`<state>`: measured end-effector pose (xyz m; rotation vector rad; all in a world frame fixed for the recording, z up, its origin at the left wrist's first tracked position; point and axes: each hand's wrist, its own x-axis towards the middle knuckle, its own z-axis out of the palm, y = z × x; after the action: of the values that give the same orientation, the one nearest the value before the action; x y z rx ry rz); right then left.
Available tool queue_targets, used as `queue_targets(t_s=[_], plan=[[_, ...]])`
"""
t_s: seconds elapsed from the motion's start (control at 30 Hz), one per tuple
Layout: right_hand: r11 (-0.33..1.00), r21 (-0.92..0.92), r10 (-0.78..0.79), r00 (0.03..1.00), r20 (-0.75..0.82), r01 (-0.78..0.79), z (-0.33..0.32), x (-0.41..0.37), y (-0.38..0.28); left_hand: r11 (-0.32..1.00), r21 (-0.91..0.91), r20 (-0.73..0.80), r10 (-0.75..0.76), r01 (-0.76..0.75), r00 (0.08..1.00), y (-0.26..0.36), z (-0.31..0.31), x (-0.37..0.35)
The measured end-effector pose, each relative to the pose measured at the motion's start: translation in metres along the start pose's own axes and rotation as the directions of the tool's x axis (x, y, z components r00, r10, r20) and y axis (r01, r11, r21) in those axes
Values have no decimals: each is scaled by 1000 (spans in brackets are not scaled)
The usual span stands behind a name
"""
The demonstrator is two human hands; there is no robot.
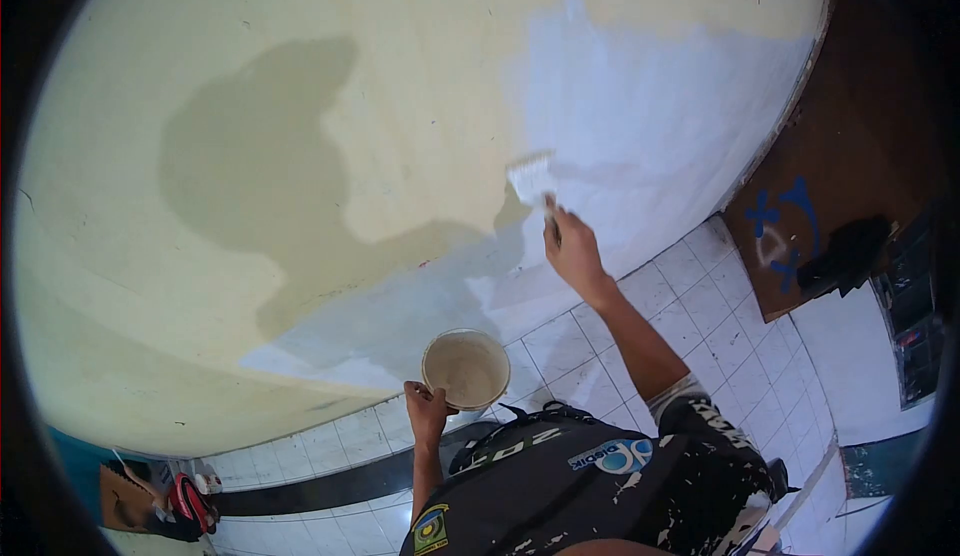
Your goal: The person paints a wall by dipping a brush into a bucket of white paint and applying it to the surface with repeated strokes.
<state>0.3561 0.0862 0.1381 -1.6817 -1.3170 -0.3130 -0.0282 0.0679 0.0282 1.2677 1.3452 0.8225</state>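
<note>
My right hand [577, 254] is closed round the handle of a wide paintbrush [534, 178], its bristles coated white and right at the wall's surface. The brush overlaps the border between the pale yellow wall [420, 146] and a patch of whitish-blue paint [640, 106]. Lower down, my left hand [427, 408] grips the rim of a round paint bucket [466, 368] with its thumb near the inside edge. A pale, streaked interior shows in the bucket, held in front of my dark, paint-spotted shirt [600, 486].
White floor tiles [560, 351] run along the wall's foot, with a dark strip [310, 491] at the lower left. A brown board [840, 126] with blue marks stands at the right. A red and black bag [190, 504] lies at the far lower left.
</note>
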Motion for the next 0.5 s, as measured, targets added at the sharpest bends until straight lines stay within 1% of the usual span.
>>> queue_targets(t_s=[0.03,0.1,0.13,0.17,0.2,0.23,0.27,0.3,0.33,0.37,0.4,0.43,0.47,0.5], plan=[[994,6,108,989,105,-109,1,-19,6,1000,2,5,-17,17,1000,1,0,1],[957,-92,289,910,297,-274,11,-55,33,999,15,15,-36,35,999,-2,-2,1],[955,-90,297,909,292,-283,10,-66,43,998,69,29,-12,10,1000,-6,-3,3],[929,-143,371,856,359,-342,10,-72,54,993,120,44,16,-22,999,-8,-3,7],[898,-199,440,795,418,-392,6,-74,62,992,123,50,25,-31,998,-2,-2,7],[894,-161,447,806,387,-419,0,-66,63,997,71,59,8,-13,998,5,-1,3],[894,-179,447,821,356,-410,-4,-50,68,1000,18,70,-11,10,997,9,1,0],[894,-200,447,833,327,-401,-14,-24,64,1000,21,77,-12,10,997,9,2,0],[914,-184,403,862,307,-362,-28,7,60,999,39,79,-9,6,997,7,3,0],[930,-114,367,887,281,-349,-56,41,32,998,58,79,-5,1,997,6,3,1],[920,-109,391,889,240,-375,-82,72,4,998,62,84,-5,0,996,5,2,2],[939,-67,344,917,201,-337,-107,97,-20,997,78,109,-26,17,994,5,2,3],[936,-71,353,923,155,-346,-130,120,-45,995,93,135,-47,35,990,5,3,4],[973,-63,222,974,34,-220,-143,135,-53,995,95,139,-48,34,989,7,4,3]])
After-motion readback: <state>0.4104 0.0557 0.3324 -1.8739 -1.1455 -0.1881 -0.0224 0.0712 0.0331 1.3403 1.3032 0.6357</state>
